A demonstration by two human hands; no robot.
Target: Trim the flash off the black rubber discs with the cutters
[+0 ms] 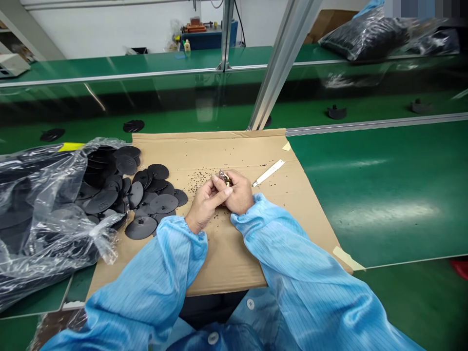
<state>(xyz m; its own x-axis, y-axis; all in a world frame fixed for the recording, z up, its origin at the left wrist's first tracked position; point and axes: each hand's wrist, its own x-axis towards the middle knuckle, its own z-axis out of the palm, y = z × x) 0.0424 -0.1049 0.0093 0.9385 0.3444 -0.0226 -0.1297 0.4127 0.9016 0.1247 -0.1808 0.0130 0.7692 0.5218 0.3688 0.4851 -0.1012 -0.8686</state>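
Over the middle of the cardboard sheet (234, 258), my two hands meet. My right hand (239, 192) is closed around a small metal tool (224, 176) with a bit of yellow on it; most of it is hidden by fingers, and its exact kind does not show. My left hand (206, 202) has its fingers pinched together against the tool and my right fingers; whatever lies between them is hidden. Left of my hands is a loose pile of thin black discs (164, 204) with small raised centres. Tiny black scraps (199, 179) are scattered just beyond my left hand.
A white-handled cutter knife (269, 172) lies right of my hands. Clear plastic bags (54, 214) of black discs stand at the left. A slanted metal post (281, 63) rises behind the cardboard. Beyond runs a green conveyor belt (204, 117) with several black parts.
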